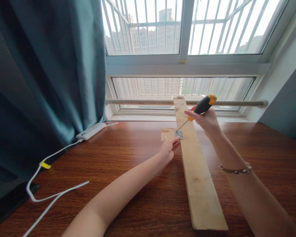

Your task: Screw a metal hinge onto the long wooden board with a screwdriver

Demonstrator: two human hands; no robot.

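A long pale wooden board (197,164) lies lengthwise, its far end by the window. At its left edge a small metal hinge (179,134) bridges the board and a short wooden piece (165,134). My right hand (207,120) is closed around the black and yellow handle of a screwdriver (203,104). The screwdriver slants down to the left, its tip at the hinge's left leaf. Just below, my left hand (168,148) has its fingertips pressed together at the hinge's near edge, against the board's side. Any screw under the tip is too small to make out.
The brown wood-grain tabletop (138,138) runs up to the window sill. A white power strip (91,131) lies at the left by a dark blue curtain (51,65), with a white cable (46,197) looping forward. A horizontal pipe (143,102) crosses before the window.
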